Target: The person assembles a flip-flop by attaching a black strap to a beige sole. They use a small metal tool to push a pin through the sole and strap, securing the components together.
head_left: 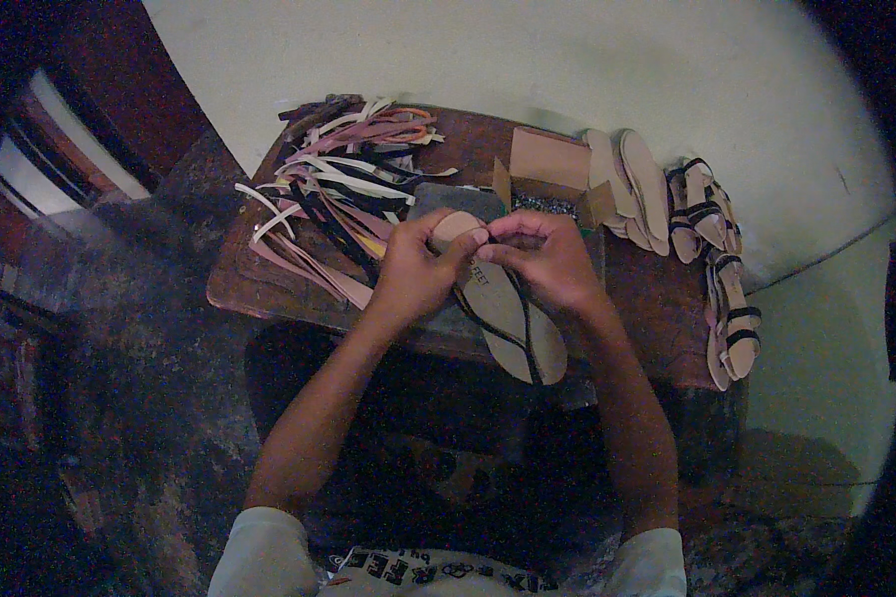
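Observation:
A tan flat sandal [505, 311] with a thin black strap lies slantwise between my hands, its heel end away from me. My left hand [420, 267] is closed round the far end of the sole, with the thumb on top. At the sandal's right edge, the fingers and thumb of my right hand [545, 261] are pinched together, close to my left thumb tip. Something small and dark shows at that pinch, but what it is cannot be made out. The black strap [490, 325] runs along the sole and meets in a Y at the near end.
On the dark wooden table [657, 308], a pile of straps [338, 199] in white, pink and black covers the left. An open cardboard box [548, 164] of small dark pieces stands behind my hands. Tan soles [639, 184] and strapped sandals [732, 318] lie along the right edge.

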### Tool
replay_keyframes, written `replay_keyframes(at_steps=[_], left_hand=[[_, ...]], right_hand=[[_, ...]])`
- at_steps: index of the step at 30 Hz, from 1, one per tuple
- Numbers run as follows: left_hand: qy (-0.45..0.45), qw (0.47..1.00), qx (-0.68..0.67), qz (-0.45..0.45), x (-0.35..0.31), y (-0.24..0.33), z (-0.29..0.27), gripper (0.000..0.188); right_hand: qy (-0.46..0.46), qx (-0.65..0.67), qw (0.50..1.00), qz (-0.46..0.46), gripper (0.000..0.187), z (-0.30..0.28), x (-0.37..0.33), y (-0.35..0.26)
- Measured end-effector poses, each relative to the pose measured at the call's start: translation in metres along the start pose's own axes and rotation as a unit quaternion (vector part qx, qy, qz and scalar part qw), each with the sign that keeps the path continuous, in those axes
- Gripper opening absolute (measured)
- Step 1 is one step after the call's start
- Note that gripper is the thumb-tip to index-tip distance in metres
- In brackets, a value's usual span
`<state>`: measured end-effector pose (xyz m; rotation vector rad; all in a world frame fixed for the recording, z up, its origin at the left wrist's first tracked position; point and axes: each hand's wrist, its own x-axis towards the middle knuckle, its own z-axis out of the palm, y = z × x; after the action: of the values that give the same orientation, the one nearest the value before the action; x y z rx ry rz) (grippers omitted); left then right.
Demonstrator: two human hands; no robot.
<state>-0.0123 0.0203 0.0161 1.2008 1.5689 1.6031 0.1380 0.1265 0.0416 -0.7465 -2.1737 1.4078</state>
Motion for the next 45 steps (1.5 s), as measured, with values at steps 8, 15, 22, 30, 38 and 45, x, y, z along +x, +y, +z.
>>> replay_keyframes(at_steps=[8,15,22,30,38,45], left_hand=[[0.010,1.000,-0.002,-0.003,0.001,0.000,-0.002,0.023],[0.035,0.999,0.012,0.017,0.003,-0.005,-0.002,0.019],[0.049,0.999,0.011,0.016,0.002,-0.001,-0.001,0.018],[0.038,0.999,0.001,0.016,0.003,-0.005,-0.002,0.019],[0.058,0.997,0.023,0.035,0.002,-0.007,-0.001,0.018],[0.065,0.997,0.019,0.025,0.001,-0.004,0.001,0.018]], right_hand=[[0.013,-0.068,0.996,-0.064,0.021,-0.003,0.001,0.000],[-0.001,-0.117,0.988,-0.097,0.016,0.002,-0.001,-0.006],[0.027,-0.173,0.969,-0.173,0.013,0.007,0.001,0.002],[0.007,-0.124,0.977,-0.171,0.011,0.004,0.004,0.005],[0.044,-0.183,0.962,-0.199,0.013,0.013,-0.001,-0.002],[0.044,-0.162,0.962,-0.214,0.017,0.011,-0.001,-0.001]])
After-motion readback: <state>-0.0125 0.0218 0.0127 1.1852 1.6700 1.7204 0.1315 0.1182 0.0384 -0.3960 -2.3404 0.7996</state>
